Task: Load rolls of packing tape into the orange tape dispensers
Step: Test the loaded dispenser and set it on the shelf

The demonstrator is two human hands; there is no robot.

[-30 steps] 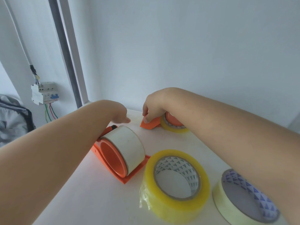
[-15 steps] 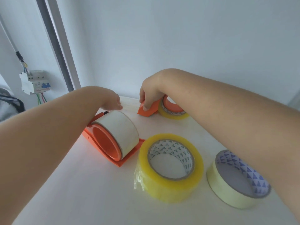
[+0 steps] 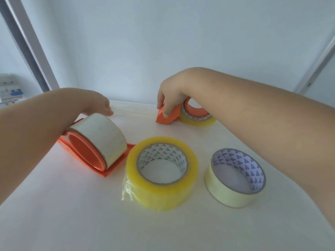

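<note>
Head view, looking down, close over table point(image 3: 72, 214)

On the desk point(image 3: 72, 214), two loose rolls point(image 3: 161, 173) point(image 3: 234, 178) lie nearest; loaded dispensers sit behind, one left point(image 3: 94, 144), one right point(image 3: 192, 115).

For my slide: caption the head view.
Right hand grips far orange dispenser; left hand reaches behind near loaded dispenser.
</note>
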